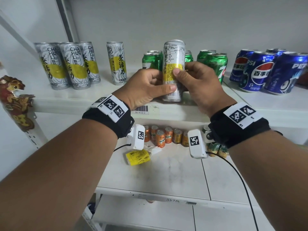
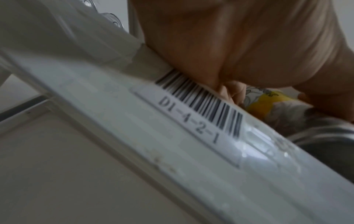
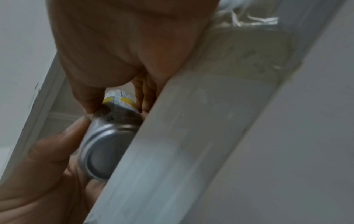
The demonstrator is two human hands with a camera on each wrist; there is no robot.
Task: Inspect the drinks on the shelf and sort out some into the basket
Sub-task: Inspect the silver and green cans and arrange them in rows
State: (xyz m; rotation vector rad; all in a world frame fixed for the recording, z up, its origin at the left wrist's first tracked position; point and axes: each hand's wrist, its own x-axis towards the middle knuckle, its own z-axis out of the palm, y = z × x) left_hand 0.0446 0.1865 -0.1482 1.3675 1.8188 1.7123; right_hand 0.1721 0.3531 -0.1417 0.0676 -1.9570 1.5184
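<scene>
A tall silver-and-yellow tea can (image 1: 174, 55) stands upright just over the front edge of the upper shelf (image 1: 93, 99), its printed back label facing me. My left hand (image 1: 150, 87) grips its lower part from the left, thumb across the front. My right hand (image 1: 193, 79) grips it from the right, thumb on the yellow band. The right wrist view shows the can's silver base (image 3: 101, 153) off the shelf, between both hands. In the left wrist view only a strip of the can (image 2: 268, 104) shows past my palm. No basket is in view.
Several matching tea cans (image 1: 66, 65) stand at the shelf's left, green 7-Up cans (image 1: 213, 64) behind the held can, blue Pepsi cans (image 1: 266, 72) at the right. The lower shelf holds small orange cans (image 1: 165, 135) and a yellow packet (image 1: 138, 157). A barcode label (image 2: 201, 112) marks the shelf edge.
</scene>
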